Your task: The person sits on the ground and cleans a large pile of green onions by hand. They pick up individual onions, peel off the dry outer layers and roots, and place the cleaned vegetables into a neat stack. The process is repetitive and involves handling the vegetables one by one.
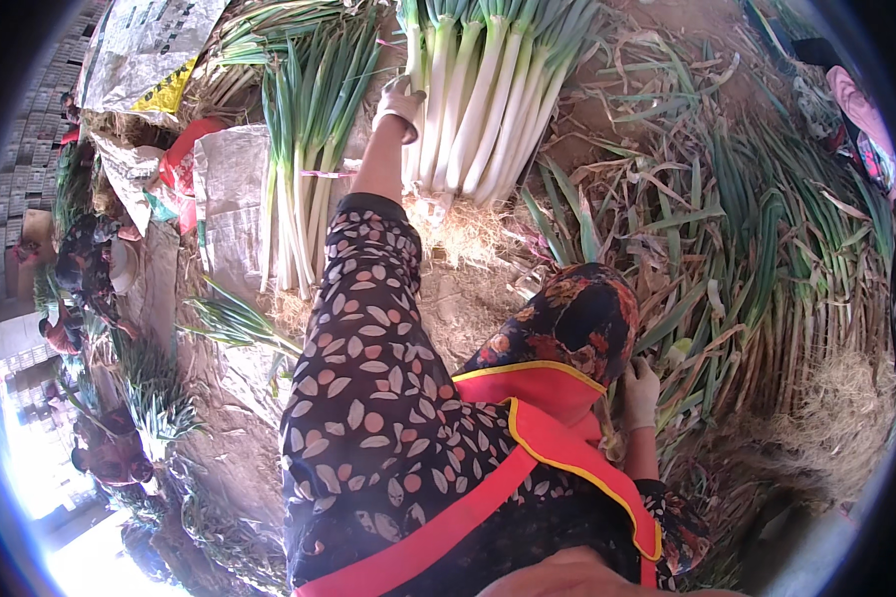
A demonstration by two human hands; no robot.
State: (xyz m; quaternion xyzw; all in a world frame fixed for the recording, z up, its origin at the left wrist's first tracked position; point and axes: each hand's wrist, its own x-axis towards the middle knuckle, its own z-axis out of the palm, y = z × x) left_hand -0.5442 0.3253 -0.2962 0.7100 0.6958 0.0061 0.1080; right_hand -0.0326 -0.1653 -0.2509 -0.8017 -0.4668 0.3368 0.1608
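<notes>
In a pale glove, my left hand (pixel 399 104) reaches forward to the left edge of a row of cleaned Welsh onions (pixel 474 112) with thick white stems and green tops. Its fingers are at the outermost stalk; whether they grip it is unclear. Left of that hand stands another sheaf of Welsh onions (pixel 310 164), with a pink tie (pixel 327 174) by its stems. My right hand (pixel 641 393), also gloved, is low beside my knee (pixel 586 321), close to loose onion leaves (pixel 676 321). Its fingertips are partly hidden, so any hold cannot be seen.
A large heap of untrimmed onions (pixel 784 298) with hairy roots (pixel 844 418) lies on the right. Dry leaf scraps litter the ground (pixel 455 298). Woven sacks (pixel 231 194) lie at left. Other people (pixel 89 257) sit among onions farther left; another person's pink sleeve (pixel 859 104) shows at upper right.
</notes>
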